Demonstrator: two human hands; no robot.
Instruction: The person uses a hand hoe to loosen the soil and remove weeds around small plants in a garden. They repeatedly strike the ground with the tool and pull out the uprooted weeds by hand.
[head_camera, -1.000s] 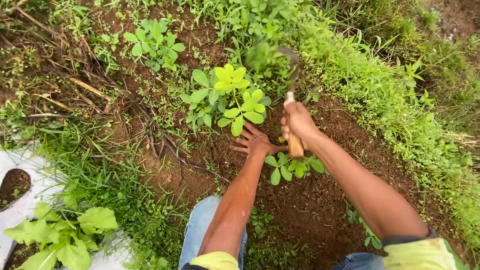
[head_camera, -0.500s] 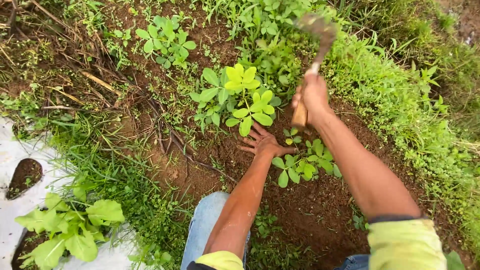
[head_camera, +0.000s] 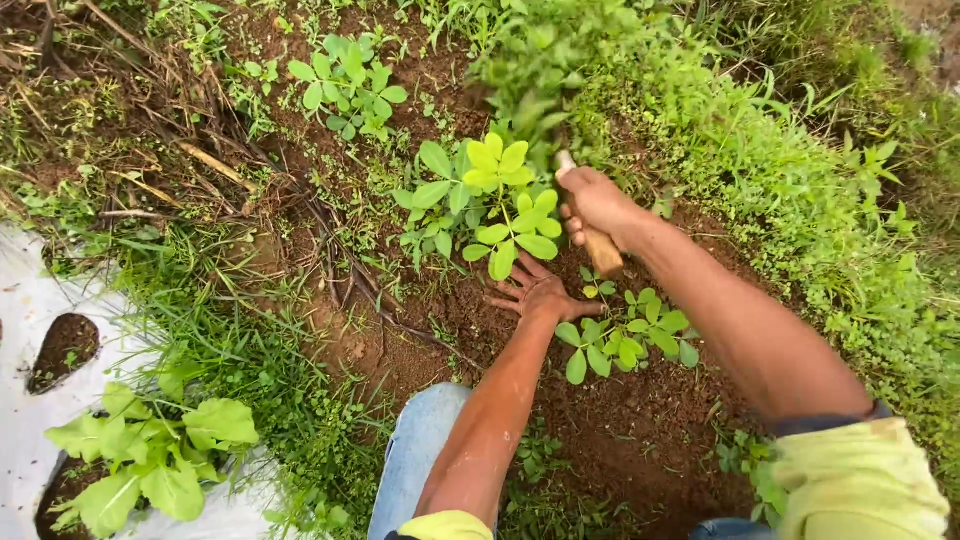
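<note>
Kneeling low, the person shows a blue-jeaned knee (head_camera: 420, 465) at the near edge, with yellow-green sleeve cuffs (head_camera: 860, 485) on both arms. Just beyond the knee, a small seedling (head_camera: 620, 340) with rounded leaves grows from the bare brown soil (head_camera: 620, 430). The left hand (head_camera: 535, 292) lies flat on the soil touching that seedling's left side, fingers spread wide apart, holding nothing. Directly beyond the left hand stands the bright yellow-green plant (head_camera: 495, 205), its lowest leaves hanging over the fingertips. The right hand (head_camera: 592, 200) is just right of that plant, wrapped tight around the wooden handle (head_camera: 603, 250) of a hand tool; the handle's butt juts out toward the seedling, while the working end is lost among the blurred leaves beyond the plant, so its shape cannot be told. Well left of the plant, white plastic sheeting (head_camera: 30, 300) covers the ground, with a leafy green vegetable (head_camera: 150, 460) growing through a hole. Dry stalks (head_camera: 210, 165) lie left of the plant, another small plant (head_camera: 350, 85) grows farther off, and thick weeds (head_camera: 780, 170) fill the right.
</note>
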